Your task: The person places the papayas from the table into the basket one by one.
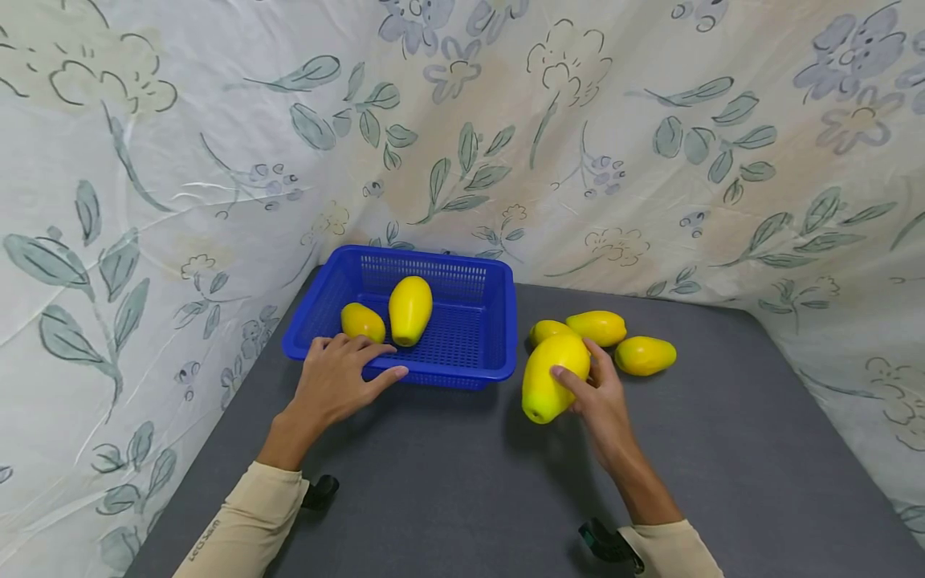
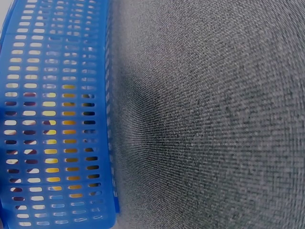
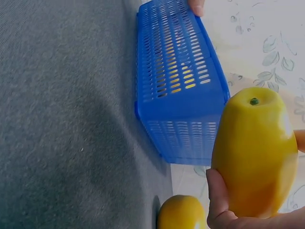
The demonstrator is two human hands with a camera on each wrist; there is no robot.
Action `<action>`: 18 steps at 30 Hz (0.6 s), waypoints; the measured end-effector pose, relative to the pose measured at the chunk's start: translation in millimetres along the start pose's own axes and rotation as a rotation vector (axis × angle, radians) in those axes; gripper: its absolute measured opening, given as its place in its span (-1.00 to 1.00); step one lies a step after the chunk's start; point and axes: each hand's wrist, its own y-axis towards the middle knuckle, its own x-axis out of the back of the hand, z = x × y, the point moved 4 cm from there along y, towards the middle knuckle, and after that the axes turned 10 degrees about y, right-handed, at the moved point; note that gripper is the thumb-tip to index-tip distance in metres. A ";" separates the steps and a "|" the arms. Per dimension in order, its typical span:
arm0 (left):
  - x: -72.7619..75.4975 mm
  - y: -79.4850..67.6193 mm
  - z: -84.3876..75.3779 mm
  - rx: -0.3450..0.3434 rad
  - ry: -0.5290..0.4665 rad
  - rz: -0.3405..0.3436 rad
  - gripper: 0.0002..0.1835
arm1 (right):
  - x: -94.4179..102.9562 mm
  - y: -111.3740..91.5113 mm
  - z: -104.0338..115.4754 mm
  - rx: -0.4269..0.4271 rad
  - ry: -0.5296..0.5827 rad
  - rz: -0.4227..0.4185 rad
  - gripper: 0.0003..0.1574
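My right hand grips a yellow papaya, thumb on the near side and fingers round the far side. In the right wrist view this papaya hangs above the table with its small green stem end up. My left hand holds the near rim of a blue plastic basket, its fingers bent over the edge and thumb along the rim. Inside the basket lie a large papaya and a smaller one, partly hidden by the left hand.
Three more papayas lie behind the right hand: one at the back, one to the right, one half covered by the held fruit. The grey table ends at a floral cloth behind and at both sides.
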 end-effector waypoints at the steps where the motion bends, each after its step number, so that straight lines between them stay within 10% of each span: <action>1: -0.1 -0.1 0.2 -0.001 -0.001 0.001 -0.34 | -1.3 -0.4 0.5 0.002 0.009 0.004 0.05; 18: 0.0 -1.7 0.5 0.004 -0.003 0.005 -0.33 | -25.4 -4.7 13.1 0.060 0.083 0.044 0.02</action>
